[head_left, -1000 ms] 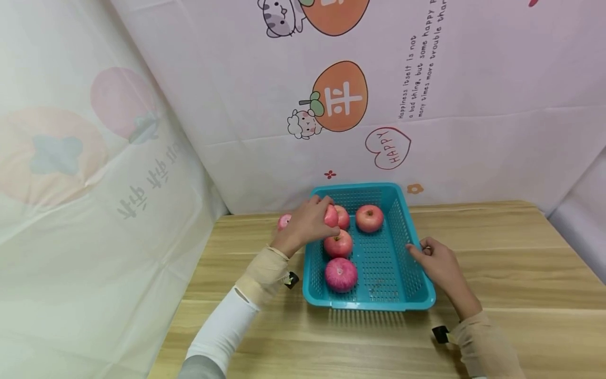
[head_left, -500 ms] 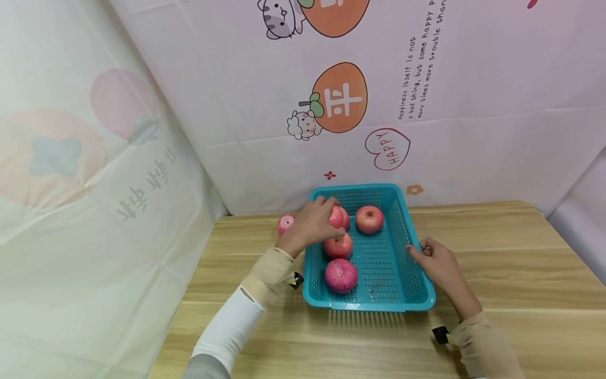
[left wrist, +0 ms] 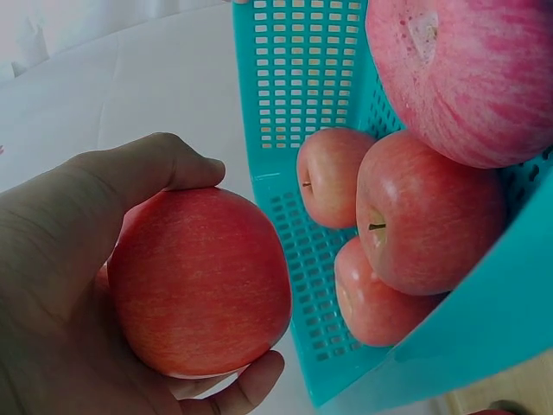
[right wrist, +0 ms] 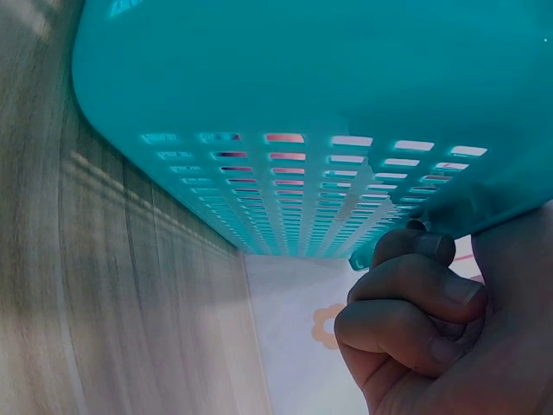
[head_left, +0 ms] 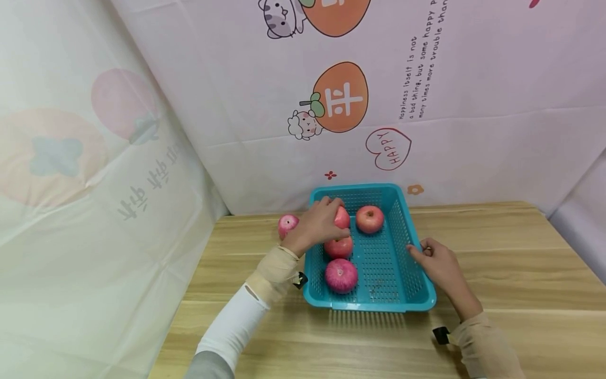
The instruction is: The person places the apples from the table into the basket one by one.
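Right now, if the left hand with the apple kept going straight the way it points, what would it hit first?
The left hand holds an apple over the basket's left side, pointing right. Carried straight on, it would probably first meet the apple at the back right, though depth is hard to judge.

Head view: left hand point(head_left: 316, 225) covers most of the apple point(head_left: 342, 217) it grips; only a red sliver shows. Apple under it point(head_left: 339, 247) partly hidden by the fingers. Left wrist cam: nearest apple point(left wrist: 471, 73) cut off by top & right edges, basket point(left wrist: 294, 104) cropped too. Right wrist cam: right hand point(right wrist: 432, 337) cut off at bottom-right; thumb hidden behind basket rim point(right wrist: 484, 212), tabletop point(right wrist: 69, 285) blurred.
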### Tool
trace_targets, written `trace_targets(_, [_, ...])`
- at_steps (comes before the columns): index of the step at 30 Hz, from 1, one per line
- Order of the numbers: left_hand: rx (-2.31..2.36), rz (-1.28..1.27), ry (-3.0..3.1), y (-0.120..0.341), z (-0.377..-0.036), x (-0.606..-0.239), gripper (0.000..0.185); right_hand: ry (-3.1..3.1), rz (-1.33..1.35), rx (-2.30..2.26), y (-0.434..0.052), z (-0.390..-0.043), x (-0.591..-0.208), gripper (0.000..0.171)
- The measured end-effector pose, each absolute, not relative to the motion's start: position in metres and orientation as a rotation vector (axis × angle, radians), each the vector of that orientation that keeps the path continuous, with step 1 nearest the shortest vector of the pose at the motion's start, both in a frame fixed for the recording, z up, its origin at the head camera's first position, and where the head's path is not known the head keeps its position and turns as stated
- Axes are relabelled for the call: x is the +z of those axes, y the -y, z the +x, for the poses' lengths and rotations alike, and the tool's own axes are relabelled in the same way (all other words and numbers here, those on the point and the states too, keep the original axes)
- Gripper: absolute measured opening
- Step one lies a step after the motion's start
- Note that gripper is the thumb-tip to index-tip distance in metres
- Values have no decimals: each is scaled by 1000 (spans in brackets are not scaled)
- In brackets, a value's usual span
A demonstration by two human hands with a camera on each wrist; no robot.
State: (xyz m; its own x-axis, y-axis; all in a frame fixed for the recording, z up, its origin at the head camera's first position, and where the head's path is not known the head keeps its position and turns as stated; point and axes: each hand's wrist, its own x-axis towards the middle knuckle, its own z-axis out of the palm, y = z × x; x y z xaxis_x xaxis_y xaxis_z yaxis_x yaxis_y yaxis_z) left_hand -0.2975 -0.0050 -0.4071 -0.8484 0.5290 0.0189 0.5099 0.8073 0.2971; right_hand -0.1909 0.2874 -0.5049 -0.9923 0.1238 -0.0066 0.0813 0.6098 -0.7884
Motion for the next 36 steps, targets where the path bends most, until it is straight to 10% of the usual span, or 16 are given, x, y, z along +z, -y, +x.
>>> trace_targets(36, [385,888,-2892,-15,-298,-423,69,2770,-193,1361,-286,-190,-504,48])
